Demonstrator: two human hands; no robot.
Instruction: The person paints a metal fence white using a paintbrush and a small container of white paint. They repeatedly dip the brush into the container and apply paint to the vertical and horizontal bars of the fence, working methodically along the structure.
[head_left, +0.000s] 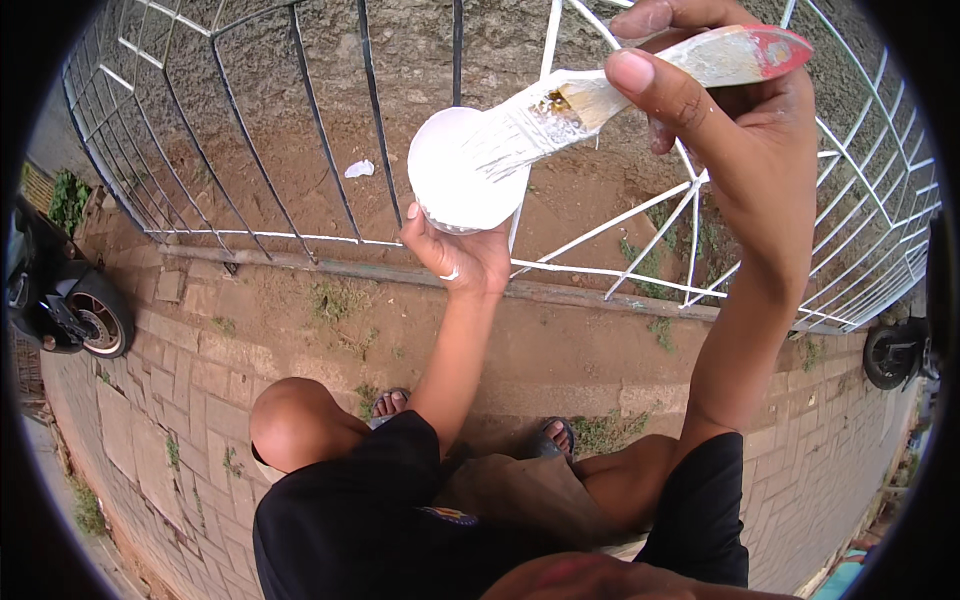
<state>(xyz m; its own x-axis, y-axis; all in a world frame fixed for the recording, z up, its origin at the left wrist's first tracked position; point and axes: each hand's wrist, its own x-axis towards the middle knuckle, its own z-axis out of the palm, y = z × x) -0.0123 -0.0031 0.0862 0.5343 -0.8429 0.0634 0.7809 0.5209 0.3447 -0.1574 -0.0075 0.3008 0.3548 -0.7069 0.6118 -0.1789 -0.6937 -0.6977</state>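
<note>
My left hand [460, 252] is closed round the lower part of a white cup of paint [447, 170], which I hold up before the fence. A smear of white paint marks that hand near the wrist. Between the fingers and thumb of my right hand [735, 110] is a paintbrush [720, 58] with a paint-caked handle and a red end. Its white-coated bristles point down and left and overlap the cup's opening; whether they touch the paint I cannot tell. Behind both hands stands a metal fence [640, 215], white on the right, with dark bars at the left.
A low kerb [400, 256] runs under the fence. Behind it are bare soil, a rough wall [410, 50] and a white scrap [359, 169]. Paving bricks [200, 370] cover the ground around my feet. A motorcycle wheel [98, 312] stands at the left, another wheel [890, 353] at the right.
</note>
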